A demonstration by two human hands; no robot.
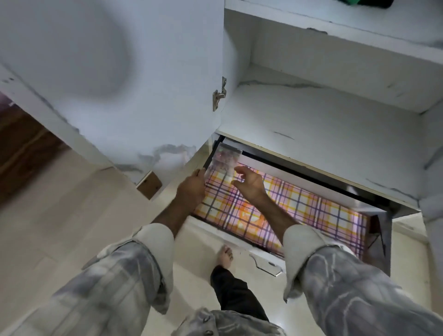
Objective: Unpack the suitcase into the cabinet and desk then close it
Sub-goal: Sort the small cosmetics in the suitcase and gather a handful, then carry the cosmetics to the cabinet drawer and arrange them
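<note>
The left hand is holding a clear plastic bag over the open drawer. The right hand is hanging loose and half-open beside the bag, over the drawer too.

The clear plastic pouch is blurred, its pinkish contents unreadable. The left hand's fingers are mostly hidden behind it. A dark green object is cut off by the top edge.
</note>
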